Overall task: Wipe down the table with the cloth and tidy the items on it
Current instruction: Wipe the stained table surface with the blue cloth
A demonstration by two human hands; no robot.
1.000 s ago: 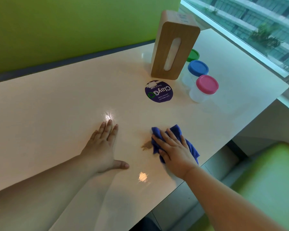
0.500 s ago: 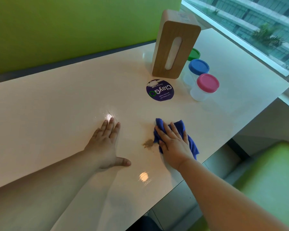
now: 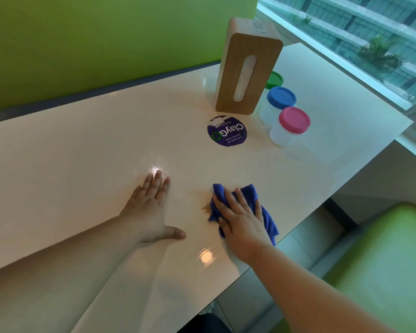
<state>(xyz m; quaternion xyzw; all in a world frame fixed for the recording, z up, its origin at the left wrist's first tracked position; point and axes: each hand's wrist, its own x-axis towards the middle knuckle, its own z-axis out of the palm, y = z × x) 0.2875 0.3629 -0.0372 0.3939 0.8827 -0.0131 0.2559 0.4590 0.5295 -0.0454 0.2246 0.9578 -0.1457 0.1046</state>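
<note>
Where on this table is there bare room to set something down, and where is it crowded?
Bare: the table's left half, between the green wall and the left hand; also the corner right of the jars, by the window. Crowded: tissue box, sticker and jars together; right hand, cloth and brown smear near the front edge.

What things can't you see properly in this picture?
Head view only:
- Green-lidded tub: mostly hidden behind the wooden tissue box.
- Blue cloth: its middle is covered by the right hand.
- Brown smear: whether it continues under the cloth cannot be told.
- Round purple sticker: small print upside down and too tiny to read.
- Table: left end cut off by the picture's edge.
</note>
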